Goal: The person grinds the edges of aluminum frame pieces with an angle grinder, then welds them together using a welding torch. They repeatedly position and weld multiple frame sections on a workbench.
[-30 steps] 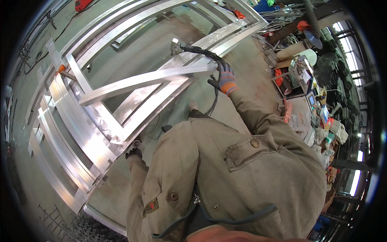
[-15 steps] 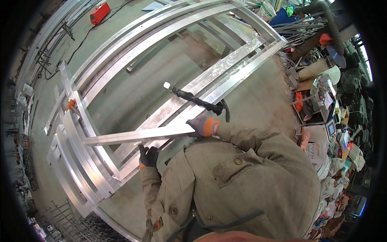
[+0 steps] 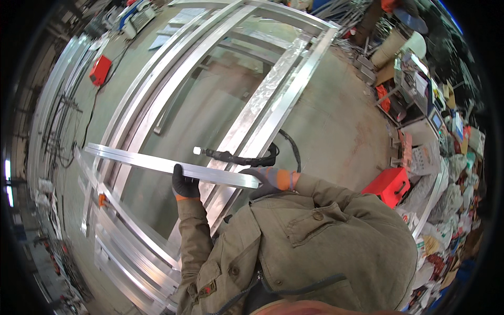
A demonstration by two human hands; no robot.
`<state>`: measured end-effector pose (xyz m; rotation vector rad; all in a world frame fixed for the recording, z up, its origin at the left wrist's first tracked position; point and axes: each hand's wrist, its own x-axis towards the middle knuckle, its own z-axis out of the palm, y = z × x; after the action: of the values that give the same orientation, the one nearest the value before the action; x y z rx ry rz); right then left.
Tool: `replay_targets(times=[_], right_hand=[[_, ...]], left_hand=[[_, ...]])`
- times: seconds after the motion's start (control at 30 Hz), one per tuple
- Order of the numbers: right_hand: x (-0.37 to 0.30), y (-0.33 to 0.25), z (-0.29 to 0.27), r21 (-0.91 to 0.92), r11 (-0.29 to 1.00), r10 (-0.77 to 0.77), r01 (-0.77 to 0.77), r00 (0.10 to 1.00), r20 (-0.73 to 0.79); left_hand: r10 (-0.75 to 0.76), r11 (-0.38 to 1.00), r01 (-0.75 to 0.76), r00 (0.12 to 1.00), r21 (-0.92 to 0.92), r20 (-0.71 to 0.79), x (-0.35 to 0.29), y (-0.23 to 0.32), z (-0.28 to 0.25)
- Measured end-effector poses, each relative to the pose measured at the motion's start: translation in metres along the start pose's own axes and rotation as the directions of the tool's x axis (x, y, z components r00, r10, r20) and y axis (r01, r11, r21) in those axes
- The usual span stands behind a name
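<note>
A straight silver metal bar (image 3: 139, 159) lies across both of my gloved hands, reaching from my right hand to the far left side of the large silver metal frame (image 3: 287, 100). My left hand (image 3: 186, 185) is closed on the bar from below, its thumb over the near face. At the bar's right end my right hand (image 3: 268, 181) grips it, with the fingers partly hidden. Just beyond the bar, a black tape-wrapped cable with a white tip (image 3: 236, 158) rests over the frame's near rails.
Several metal profiles (image 3: 126, 247) are stacked at the lower left, beside a small orange-handled tool (image 3: 102, 199). One red box (image 3: 100, 70) with a cable stands on the floor at far left, another red box (image 3: 388, 187) at right. Heaped bags and scrap (image 3: 446, 194) line the right side.
The bar has swung so its left end lies farther away, and its right end now shows. My left hand has risen from beside the bar and taken hold of it. The view has turned.
</note>
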<state>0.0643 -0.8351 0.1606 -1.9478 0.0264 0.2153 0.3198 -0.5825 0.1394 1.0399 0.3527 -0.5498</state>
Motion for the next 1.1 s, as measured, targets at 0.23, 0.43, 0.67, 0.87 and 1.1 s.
replay_targets(times=[0.23, 0.43, 0.67, 0.87, 1.1], right_hand=[[-0.046, 0.036, -0.048, 0.407, 0.912, 0.006, 0.049, 0.991, -0.134], [-0.034, 0.071, -0.062, 0.933, 0.232, 0.305, 0.275, 0.891, -0.338], [0.022, 0.174, -0.173, 0.911, 0.248, 0.465, 0.330, 0.784, -0.411], [0.079, 0.280, -0.279, 0.916, 0.148, 0.468, 0.372, 0.790, -0.396], [0.087, 0.398, -0.338, 0.704, 0.653, 0.531, 0.281, 0.493, -0.689]], left_hand=[[-0.141, 0.983, 0.185, 0.815, -0.022, 0.563, 0.035, -0.018, 0.104], [-0.099, 0.994, 0.105, 0.916, 0.007, 0.388, 0.071, -0.016, 0.133], [0.240, 0.970, -0.238, 0.969, -0.047, 0.054, 0.106, 0.043, 0.056], [0.292, 0.924, -0.334, 0.931, -0.186, -0.220, 0.075, 0.086, -0.105], [0.348, 0.903, -0.419, 0.841, -0.093, -0.415, -0.003, 0.089, -0.216]])
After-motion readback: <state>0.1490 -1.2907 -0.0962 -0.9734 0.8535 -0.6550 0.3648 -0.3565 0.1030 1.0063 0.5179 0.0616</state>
